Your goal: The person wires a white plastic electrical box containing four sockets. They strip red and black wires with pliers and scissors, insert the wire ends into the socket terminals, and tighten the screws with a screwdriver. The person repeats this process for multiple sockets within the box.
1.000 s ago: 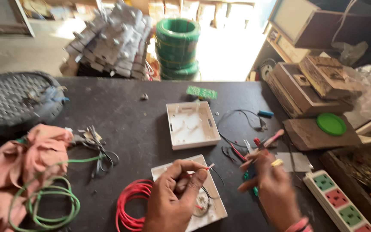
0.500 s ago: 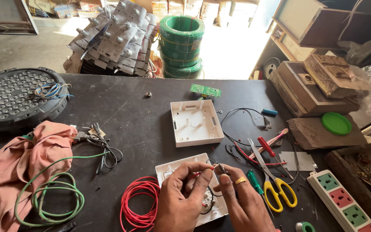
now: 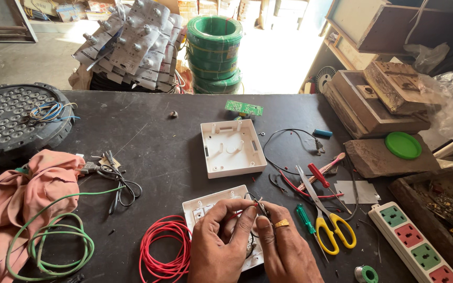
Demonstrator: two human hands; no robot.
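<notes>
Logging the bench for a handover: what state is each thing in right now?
Left hand: pinching a thin wire.
Right hand: pinching the same wire.
White switch plate: lying flat under both hands.
White box: open, empty.
Scissors: lying slightly open.
Red wire: coiled.
Green wire: loosely coiled.

Electrical repair workshop; dark workbench (image 3: 148, 136) strewn with wire coils (image 3: 213, 52), scissors (image 3: 326, 220), screwdrivers (image 3: 318, 174), power strip (image 3: 412, 243).

Beyond the table's far edge, a heap of grey-white blister packs (image 3: 132, 44) (small bulbs or fittings inside, hard to tell), with stacked green wire coils (image 3: 213, 52) wearing pale labels alongside.
</notes>
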